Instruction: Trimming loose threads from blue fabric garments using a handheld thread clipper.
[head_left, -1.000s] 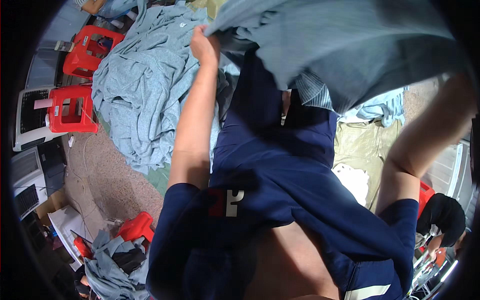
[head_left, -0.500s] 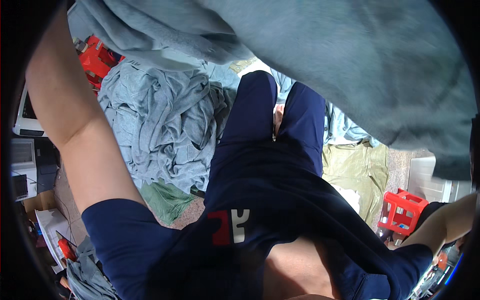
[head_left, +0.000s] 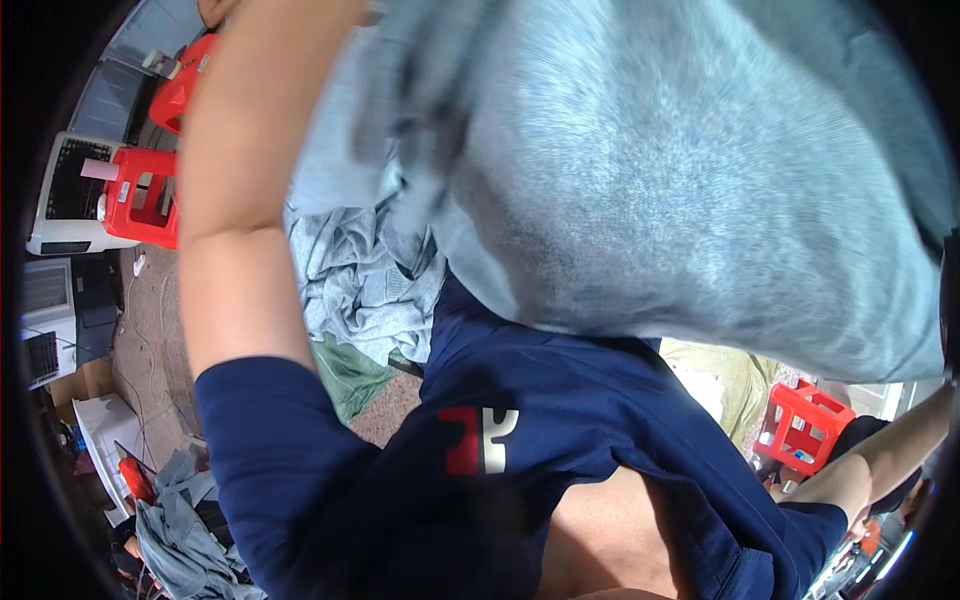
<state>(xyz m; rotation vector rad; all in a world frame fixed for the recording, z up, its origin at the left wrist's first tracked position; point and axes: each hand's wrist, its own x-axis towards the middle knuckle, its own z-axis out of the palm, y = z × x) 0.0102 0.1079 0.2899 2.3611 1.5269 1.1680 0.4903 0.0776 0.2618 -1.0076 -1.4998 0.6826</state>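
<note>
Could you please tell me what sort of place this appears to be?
Probably a garment workshop: a large grey-blue cloth piece spreads across the view, a rumpled heap of grey-blue knit fabric lies to the left, and red plastic stools stand about.

Red stool (head_left: 119,214) beside white case (head_left: 75,229), green sheet (head_left: 352,380) on speckled floor (head_left: 390,412)
</note>
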